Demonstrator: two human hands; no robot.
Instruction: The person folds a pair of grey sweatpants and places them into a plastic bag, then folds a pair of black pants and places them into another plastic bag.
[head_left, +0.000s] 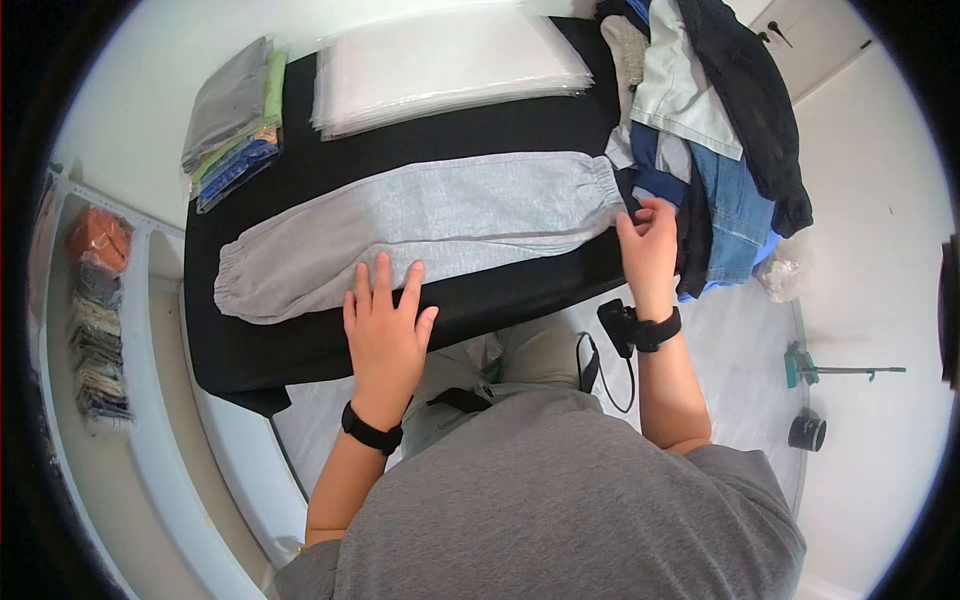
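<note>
A pair of light grey sweatpants (480,205) lies folded lengthwise on the black-covered table, its gathered elastic ends to the left and right. My left hand (385,325) rests flat with spread fingers on the near edge of the sweatpants, left of the middle. At the right end, my right hand (648,245) hovers by the gathered elastic, thumb close to its corner. Its fingers are bent and slightly apart, with nothing visible between them. A shadow darkens the left part of the fabric.
Clear plastic bags (450,65) lie stacked at the back of the black tablecloth (270,360). Packed folded garments (230,110) sit at the back left. A heap of clothes (725,170) hangs over the right end. White shelving (170,400) with bagged items stands at left.
</note>
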